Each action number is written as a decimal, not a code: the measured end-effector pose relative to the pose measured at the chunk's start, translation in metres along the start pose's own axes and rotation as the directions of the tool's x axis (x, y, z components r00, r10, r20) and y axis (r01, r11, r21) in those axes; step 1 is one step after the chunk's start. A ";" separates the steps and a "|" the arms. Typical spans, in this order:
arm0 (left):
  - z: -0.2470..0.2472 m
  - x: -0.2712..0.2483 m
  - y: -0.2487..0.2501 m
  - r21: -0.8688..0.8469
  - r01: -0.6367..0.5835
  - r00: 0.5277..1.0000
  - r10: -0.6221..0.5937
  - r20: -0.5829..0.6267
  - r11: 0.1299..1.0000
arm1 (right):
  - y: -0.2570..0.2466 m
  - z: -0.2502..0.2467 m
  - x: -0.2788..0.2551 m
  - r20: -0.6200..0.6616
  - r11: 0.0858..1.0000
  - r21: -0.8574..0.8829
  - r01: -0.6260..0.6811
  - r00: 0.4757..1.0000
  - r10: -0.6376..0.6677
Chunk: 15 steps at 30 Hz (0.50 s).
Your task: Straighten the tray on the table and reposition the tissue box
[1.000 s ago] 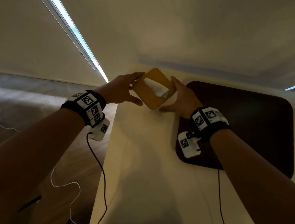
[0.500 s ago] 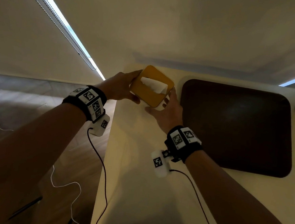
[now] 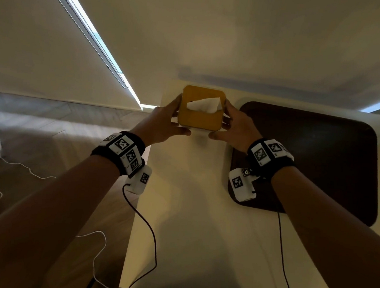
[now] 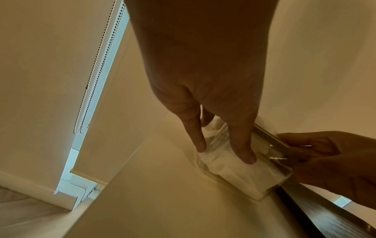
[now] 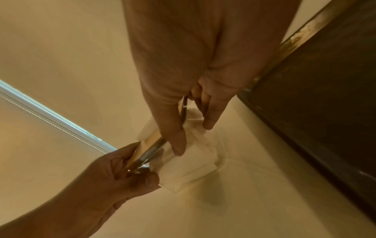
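Squarely between both hands, left hand [image 3: 163, 121] and right hand [image 3: 235, 129] clasp the tissue box [image 3: 201, 109]; tray [image 3: 320, 154] just right.

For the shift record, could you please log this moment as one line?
left hand + right hand: gripping yellow-lidded clear tissue box | box beside dark brown tray | on cream table

No words, brands or numbers can be read; the wristbands [image 3: 125, 150] carry only black-and-white square code markers, their tiny print illegible.
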<state>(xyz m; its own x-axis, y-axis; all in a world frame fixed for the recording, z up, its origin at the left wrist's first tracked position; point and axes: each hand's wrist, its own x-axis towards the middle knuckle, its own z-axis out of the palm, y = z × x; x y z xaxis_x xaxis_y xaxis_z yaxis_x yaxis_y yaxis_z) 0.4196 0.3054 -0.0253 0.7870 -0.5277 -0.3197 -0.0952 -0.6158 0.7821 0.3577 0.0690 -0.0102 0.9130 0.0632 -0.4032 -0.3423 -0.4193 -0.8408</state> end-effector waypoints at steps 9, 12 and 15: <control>0.003 -0.001 -0.003 -0.032 0.008 1.000 -0.008 -0.006 0.999 | 0.007 0.007 0.003 -0.047 1.000 0.015 0.003 0.999 -0.002; 0.000 -0.004 0.002 -0.077 0.001 1.000 0.000 0.012 0.997 | 0.007 0.008 0.002 -0.056 1.000 -0.007 -0.010 0.998 0.009; 0.002 -0.007 -0.004 -0.042 -0.008 1.000 0.009 0.011 0.999 | 0.009 0.007 0.000 -0.054 0.998 -0.057 -0.034 0.998 0.031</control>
